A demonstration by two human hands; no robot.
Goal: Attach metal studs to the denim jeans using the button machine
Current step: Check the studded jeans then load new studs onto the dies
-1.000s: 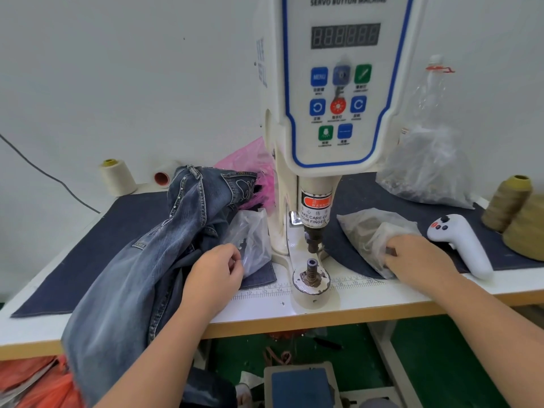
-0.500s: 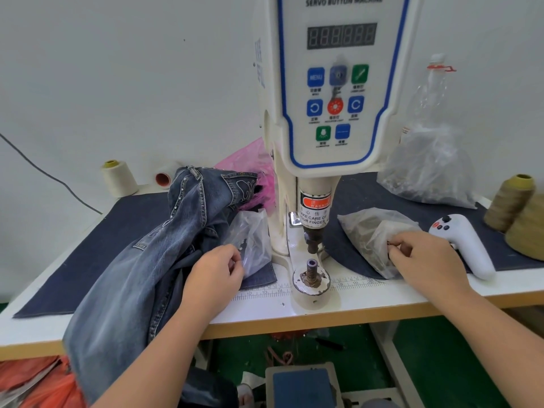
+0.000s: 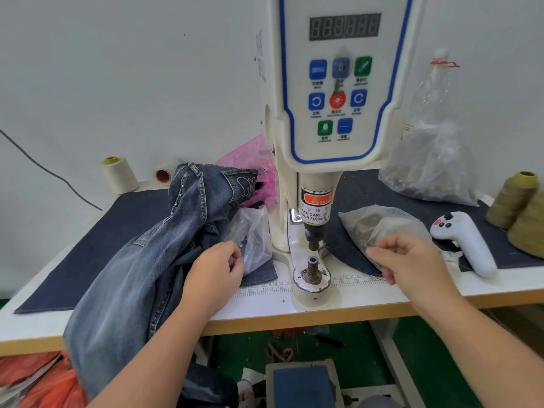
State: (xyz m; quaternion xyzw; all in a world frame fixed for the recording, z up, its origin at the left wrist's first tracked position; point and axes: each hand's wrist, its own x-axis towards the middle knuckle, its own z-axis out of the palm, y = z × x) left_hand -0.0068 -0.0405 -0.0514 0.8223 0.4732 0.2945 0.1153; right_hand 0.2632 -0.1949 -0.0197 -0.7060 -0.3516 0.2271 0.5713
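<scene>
Denim jeans [image 3: 153,248] are bunched up under and to the outside of the left hand [image 3: 215,275], whose fingers are curled in loosely; can't tell if they're pinching anything. The right hand [image 3: 412,266] hovers just in front of the clear bag [image 3: 374,228], fingertips pinched narrow, maybe on a stud, too small to see. The post [image 3: 312,267] sits between both hands, a bit closer to the right one's fingertips, standing upright, so I'd guess the right goes inward first.
</scene>
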